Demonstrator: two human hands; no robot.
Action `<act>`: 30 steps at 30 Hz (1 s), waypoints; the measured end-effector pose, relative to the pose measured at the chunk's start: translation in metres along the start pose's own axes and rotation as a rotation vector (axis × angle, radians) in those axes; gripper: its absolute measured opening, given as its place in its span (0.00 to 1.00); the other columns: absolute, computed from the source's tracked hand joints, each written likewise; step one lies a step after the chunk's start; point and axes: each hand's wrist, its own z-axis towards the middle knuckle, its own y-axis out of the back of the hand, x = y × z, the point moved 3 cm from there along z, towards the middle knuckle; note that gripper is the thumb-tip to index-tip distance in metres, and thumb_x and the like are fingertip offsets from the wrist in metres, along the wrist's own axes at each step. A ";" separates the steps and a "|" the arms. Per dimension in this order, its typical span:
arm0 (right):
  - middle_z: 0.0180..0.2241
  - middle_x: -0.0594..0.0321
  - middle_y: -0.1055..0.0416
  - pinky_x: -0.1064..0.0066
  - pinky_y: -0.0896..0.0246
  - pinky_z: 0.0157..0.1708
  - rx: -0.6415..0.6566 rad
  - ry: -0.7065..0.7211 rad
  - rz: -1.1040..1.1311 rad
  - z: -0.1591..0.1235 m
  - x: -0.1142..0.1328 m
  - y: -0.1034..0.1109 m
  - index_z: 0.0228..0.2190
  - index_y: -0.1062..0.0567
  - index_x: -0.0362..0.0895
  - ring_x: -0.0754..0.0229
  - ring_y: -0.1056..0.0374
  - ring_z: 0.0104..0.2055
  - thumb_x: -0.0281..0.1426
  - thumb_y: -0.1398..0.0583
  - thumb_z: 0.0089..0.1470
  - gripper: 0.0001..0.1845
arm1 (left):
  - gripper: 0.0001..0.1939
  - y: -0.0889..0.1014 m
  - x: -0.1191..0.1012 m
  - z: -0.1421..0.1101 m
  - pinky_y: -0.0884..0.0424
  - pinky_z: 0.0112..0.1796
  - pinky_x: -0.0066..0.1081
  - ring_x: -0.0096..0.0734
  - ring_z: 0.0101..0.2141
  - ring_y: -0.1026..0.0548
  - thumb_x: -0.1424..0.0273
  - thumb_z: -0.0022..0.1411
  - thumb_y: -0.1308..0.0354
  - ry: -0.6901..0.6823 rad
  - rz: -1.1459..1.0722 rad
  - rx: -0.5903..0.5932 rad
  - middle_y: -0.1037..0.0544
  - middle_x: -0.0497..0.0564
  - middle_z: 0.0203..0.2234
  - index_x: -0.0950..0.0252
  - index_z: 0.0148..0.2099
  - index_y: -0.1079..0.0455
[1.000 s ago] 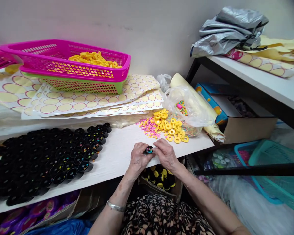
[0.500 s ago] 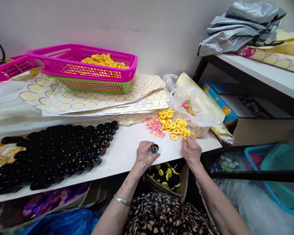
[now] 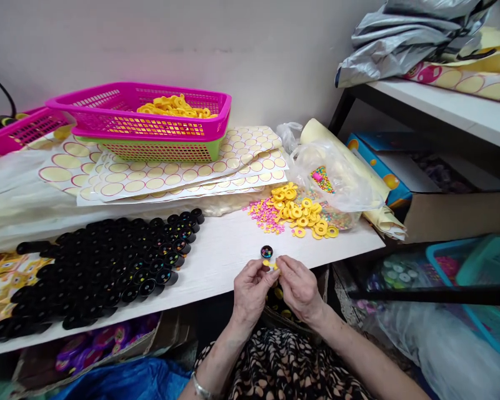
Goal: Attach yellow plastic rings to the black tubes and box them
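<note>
My left hand and my right hand are close together at the table's front edge, fingers pinched. Between their fingertips show bits of a small yellow plastic ring; I cannot tell whether it is one ring or two. Just beyond the fingers, a small round black cup stands upright on the white table, coloured beads inside. Farther back lie a heap of yellow rings and a scatter of pink and yellow beads.
Rows of black cups, some with beads, cover the table's left. Behind are printed circle sheets and a pink basket of yellow rings. A clear plastic bag with beads lies right. A shelf stands at the right.
My left hand has let go of the black cup, which now stands on the table. My right hand has come left from the yellow ring heap to meet my left hand.
</note>
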 end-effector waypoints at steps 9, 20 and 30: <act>0.40 0.50 0.30 0.64 0.34 0.38 0.082 -0.086 -0.166 -0.001 -0.023 -0.003 0.47 0.33 0.39 0.55 0.33 0.42 0.21 0.51 0.55 0.19 | 0.11 0.008 0.003 0.007 0.42 0.25 0.24 0.22 0.24 0.39 0.66 0.57 0.45 0.051 0.102 0.008 0.37 0.46 0.21 0.67 0.26 0.31; 0.37 0.57 0.32 0.70 0.43 0.38 0.252 -0.326 -0.288 0.014 -0.085 0.003 0.36 0.27 0.44 0.59 0.37 0.39 0.28 0.50 0.57 0.12 | 0.21 0.014 0.013 0.044 0.36 0.42 0.39 0.41 0.41 0.35 0.64 0.44 0.35 -0.327 0.819 -0.021 0.27 0.52 0.35 0.63 0.43 0.31; 0.31 0.57 0.34 0.71 0.52 0.31 0.546 -0.231 -0.570 0.037 -0.098 -0.011 0.27 0.29 0.41 0.59 0.41 0.35 0.22 0.49 0.52 0.09 | 0.13 0.009 0.015 0.048 0.40 0.39 0.36 0.37 0.39 0.33 0.63 0.48 0.37 -0.284 0.882 -0.012 0.25 0.48 0.33 0.60 0.37 0.29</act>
